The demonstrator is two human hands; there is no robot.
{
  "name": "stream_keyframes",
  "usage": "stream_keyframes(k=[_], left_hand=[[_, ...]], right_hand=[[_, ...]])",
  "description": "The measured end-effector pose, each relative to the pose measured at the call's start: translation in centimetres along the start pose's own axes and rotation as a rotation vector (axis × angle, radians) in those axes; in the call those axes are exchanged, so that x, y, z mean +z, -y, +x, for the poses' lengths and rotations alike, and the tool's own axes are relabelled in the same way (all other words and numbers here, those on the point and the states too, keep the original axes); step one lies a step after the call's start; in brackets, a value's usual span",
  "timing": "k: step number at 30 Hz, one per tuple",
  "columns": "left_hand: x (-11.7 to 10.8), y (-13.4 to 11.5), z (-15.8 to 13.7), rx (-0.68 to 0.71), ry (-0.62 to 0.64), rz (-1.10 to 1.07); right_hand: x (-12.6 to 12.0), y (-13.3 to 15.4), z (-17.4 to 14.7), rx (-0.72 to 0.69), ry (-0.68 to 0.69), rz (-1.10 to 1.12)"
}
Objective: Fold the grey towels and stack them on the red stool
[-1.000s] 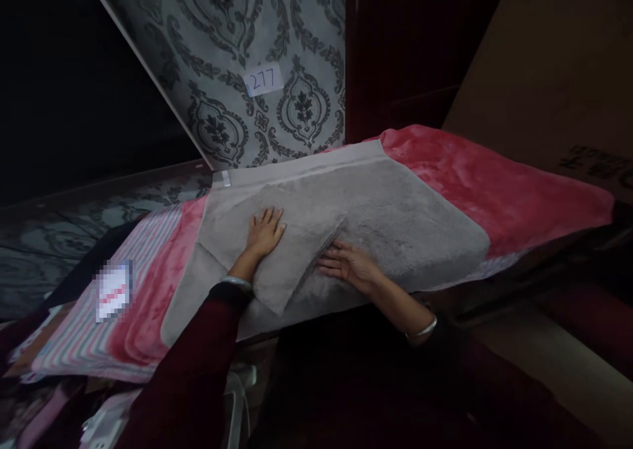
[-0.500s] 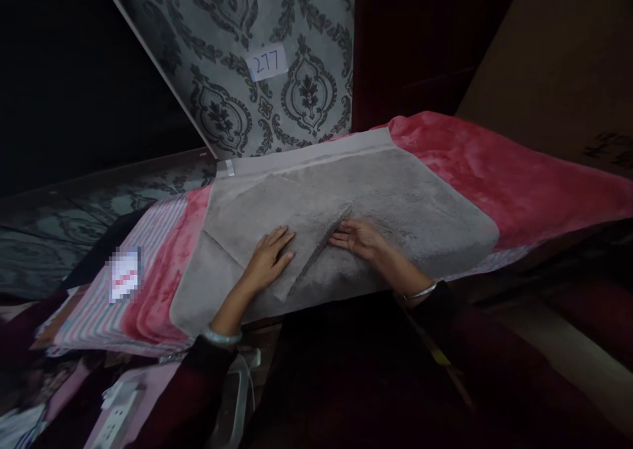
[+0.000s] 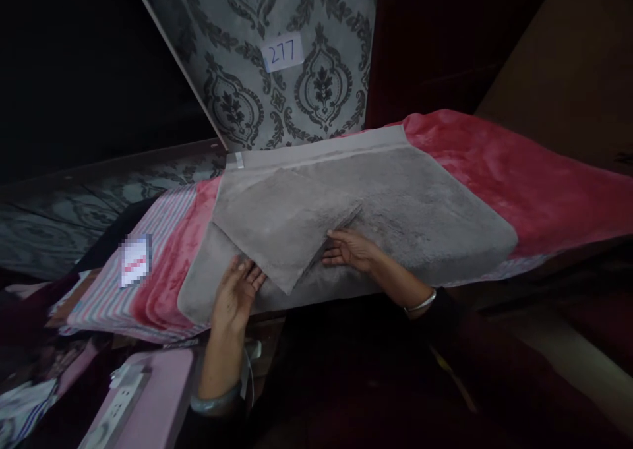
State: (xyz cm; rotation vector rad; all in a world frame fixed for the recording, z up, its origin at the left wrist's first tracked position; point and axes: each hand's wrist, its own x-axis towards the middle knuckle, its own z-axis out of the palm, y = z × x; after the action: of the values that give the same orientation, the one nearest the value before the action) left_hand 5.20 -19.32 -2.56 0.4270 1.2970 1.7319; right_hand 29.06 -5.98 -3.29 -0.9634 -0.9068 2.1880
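A grey plush cloth (image 3: 287,228) lies turned like a diamond, one corner pointing toward me, on a larger grey plush sheet (image 3: 435,205). My right hand (image 3: 349,251) pinches its right edge, thumb on top and the other fingers at the underside. At the lower left edge, my left hand (image 3: 237,291) is palm up with its fingers apart and slightly curled. Its fingertips meet or nearly meet the cloth's edge; whether they reach beneath it is hard to see.
Under the grey sheet spreads a red plush blanket (image 3: 494,172), with striped fabric (image 3: 113,277) at the left. Behind stands a patterned wall (image 3: 277,99) bearing a paper marked 277 (image 3: 283,52). A power strip (image 3: 116,409) rests on a pink surface (image 3: 171,396) at lower left.
My left hand has left the cloth's top, turned palm up and moved left to its lower left edge. My right hand stays at the right edge. The view has shifted slightly.
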Motion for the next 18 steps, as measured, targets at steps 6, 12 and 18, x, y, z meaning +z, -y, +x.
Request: stream_keyframes(k=[6, 12, 18], left_hand=[[1.3, 1.1, 0.2, -0.070, 0.064, 0.100], [0.4, 2.1, -0.2, 0.156, -0.006, 0.348], [-0.5, 3.0, -0.9, 0.964, -0.062, 1.134]], right_hand=[[0.8, -0.8, 0.5, -0.040, 0.020, 0.000], [2.0, -0.9, 0.4, -0.064, -0.083, 0.025], [3.5, 0.2, 0.3, -0.088, -0.095, 0.109]])
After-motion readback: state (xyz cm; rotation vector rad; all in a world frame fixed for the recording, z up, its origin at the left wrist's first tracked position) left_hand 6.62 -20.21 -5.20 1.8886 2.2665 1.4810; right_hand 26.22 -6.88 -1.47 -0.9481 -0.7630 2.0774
